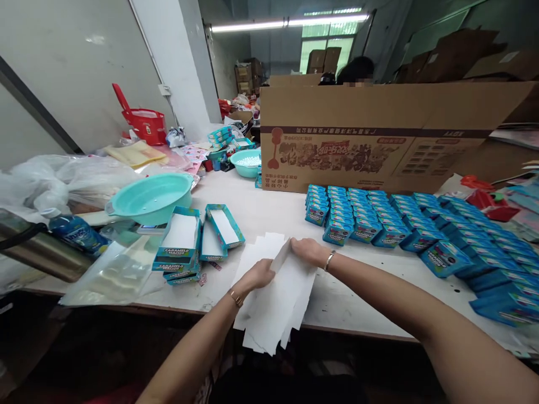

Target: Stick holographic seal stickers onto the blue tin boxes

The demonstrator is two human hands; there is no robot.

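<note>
Two bare hands are working at ctr of frame: L hand (259,274) is pinching the near end of a white card (281,256), R hand (309,252) is gripping its far end, fingers of both clamped on it. Card is standing up at an angle over a loose pile of white sheets (273,314), which is jutting past the table (357,314) edge at bottom ctr.

Just L of the pile, open blue trays (180,231) w/ white inserts are sitting stacked & overlapping, crowding that side. Behind them, mid-left, a teal basin (154,196) is resting; clear plastic (112,275), a blue bottle (76,229) & a steel flask (36,247) are filling the left edge. Red basket (145,124) is standing upper left.

Rows of blue boxes (387,227) are taking up the right side. A big carton (337,157), upper right of ctr, is blocking most of a person (356,68) behind; only the top of the head is showing.
</note>
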